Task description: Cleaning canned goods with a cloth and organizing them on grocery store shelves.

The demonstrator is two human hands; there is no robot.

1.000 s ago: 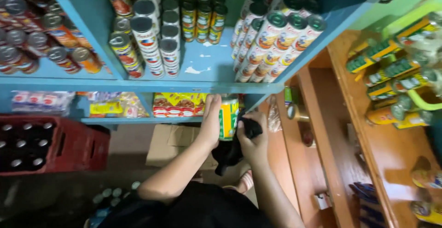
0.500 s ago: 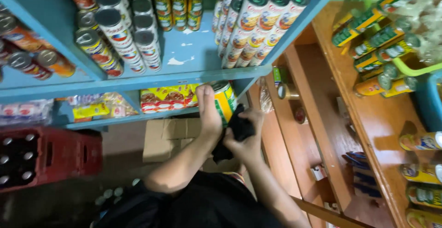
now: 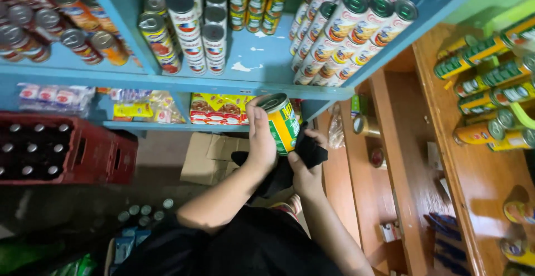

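Observation:
My left hand (image 3: 261,139) grips a yellow and green tin can (image 3: 281,122) by its side, held tilted in front of the blue shelf (image 3: 256,58). My right hand (image 3: 305,167) presses a black cloth (image 3: 309,149) against the can's lower right side. More of the cloth hangs down between my forearms. Both hands sit close together just below the shelf's front edge.
Rows of tin cans (image 3: 189,25) and white-labelled cans (image 3: 345,28) fill the blue shelf. Packets (image 3: 217,109) lie on the lower shelf. A red bottle crate (image 3: 61,150) stands left, a cardboard box (image 3: 212,156) on the floor, wooden shelves (image 3: 473,142) with cans right.
The can has been lifted a little and tilted, with my left hand wrapped further around it. My right hand with the cloth stays against its side.

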